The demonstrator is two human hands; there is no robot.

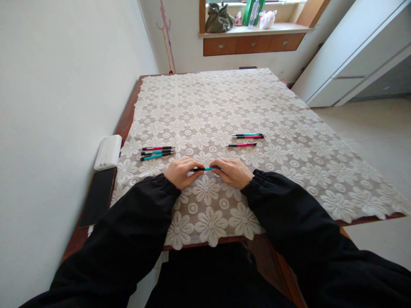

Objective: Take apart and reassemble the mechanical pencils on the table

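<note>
Between my two hands a teal and black pen (208, 168) is held level, just over the near part of the table. My left hand (183, 172) pinches its black end with thumb and fingers. At the other end, my right hand (233, 172) grips the teal part, and its fingers hide the tip. Left of my hands lie a pink and black pen (157, 148) and two teal and black pens (156, 156), side by side. Beyond my right hand are another pink and black pen (240, 145) and a close pair of pens (248, 136), one teal, one pink.
A flowered lace cloth (212, 107) covers the wooden table. Along the left edge, by the wall, sit a white power bank (108, 152) and a dark phone (98, 196). Bags stand on the window sill (257, 30) at the back. A white cabinet (346, 55) is at right.
</note>
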